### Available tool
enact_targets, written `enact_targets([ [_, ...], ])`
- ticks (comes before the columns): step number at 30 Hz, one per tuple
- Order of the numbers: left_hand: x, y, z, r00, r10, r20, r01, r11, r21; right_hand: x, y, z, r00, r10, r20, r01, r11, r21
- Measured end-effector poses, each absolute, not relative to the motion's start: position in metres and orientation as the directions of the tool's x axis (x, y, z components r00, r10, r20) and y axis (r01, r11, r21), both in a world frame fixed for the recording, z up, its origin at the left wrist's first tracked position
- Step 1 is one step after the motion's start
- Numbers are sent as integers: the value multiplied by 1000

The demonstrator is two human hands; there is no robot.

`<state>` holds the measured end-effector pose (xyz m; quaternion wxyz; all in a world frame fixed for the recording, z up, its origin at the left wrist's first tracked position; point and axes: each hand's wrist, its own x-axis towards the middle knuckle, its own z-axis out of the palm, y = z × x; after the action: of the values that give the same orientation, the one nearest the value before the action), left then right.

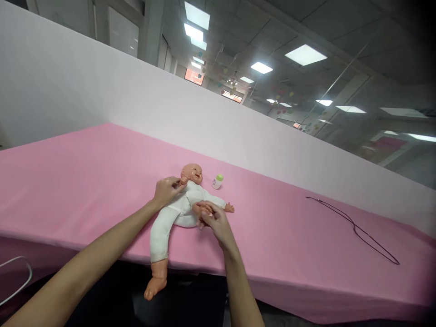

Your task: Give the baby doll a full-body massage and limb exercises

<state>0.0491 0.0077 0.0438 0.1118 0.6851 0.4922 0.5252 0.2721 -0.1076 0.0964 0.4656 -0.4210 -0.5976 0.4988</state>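
Observation:
A baby doll [180, 206] with a white cloth body lies on its back on the pink-covered table [272, 236]. Its head points toward the white wall, and one leg hangs over the front edge. My left hand [166, 190] is closed around the doll's hand beside its chin. At the other leg, which is bent up, my right hand [216, 222] grips the doll's foot [200, 210]; the fingers partly cover it. The doll's other arm stretches out to the right. Just past its shoulder stands a small white bottle [217, 182] with a green cap.
A thin dark cord [352, 222] lies looped on the table's right side. Behind the table runs a low white wall [218, 122]. A white cable [29, 272] curves at the lower left, off the table's front.

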Motion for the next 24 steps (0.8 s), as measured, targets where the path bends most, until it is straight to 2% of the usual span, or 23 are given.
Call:
enact_targets([
  [2, 49, 7, 42, -1, 829, 559, 584, -454, 673, 260, -90, 90, -196, 971, 133, 11, 138, -990],
  [4, 48, 10, 40, -26, 844, 535, 529, -442, 725, 259, -87, 88, -175, 975, 134, -19, 133, -991],
  [7, 45, 20, 40, -225, 845, 485, 318, -407, 856, 280, -110, 94, -238, 963, 125, -36, 120, -992],
  [10, 35, 36, 36, -488, 813, 318, 78, -322, 943, 315, -147, 94, -418, 906, 65, -39, 54, -998],
  [12, 24, 47, 30, -598, 782, 173, -85, -277, 957, 333, -169, 81, -551, 833, -47, -8, -61, -998],
  [15, 11, 58, 22, -696, 718, -15, -248, -221, 943, 343, -189, 52, -592, 786, -180, 65, -175, -982],
  [17, 8, 60, 21, -725, 686, -63, -281, -212, 936, 341, -194, 41, -578, 792, -196, 57, -201, -978],
  [19, 12, 58, 24, -720, 694, 1, -256, -267, 929, 337, -192, 46, -561, 812, -158, 13, -181, -983],
  [22, 26, 46, 35, -638, 722, 267, -81, -408, 909, 326, -177, 75, -444, 896, -31, -45, -57, -997],
  [24, 37, 35, 39, -508, 746, 431, 62, -468, 882, 314, -157, 95, -308, 950, 56, -42, 45, -998],
])
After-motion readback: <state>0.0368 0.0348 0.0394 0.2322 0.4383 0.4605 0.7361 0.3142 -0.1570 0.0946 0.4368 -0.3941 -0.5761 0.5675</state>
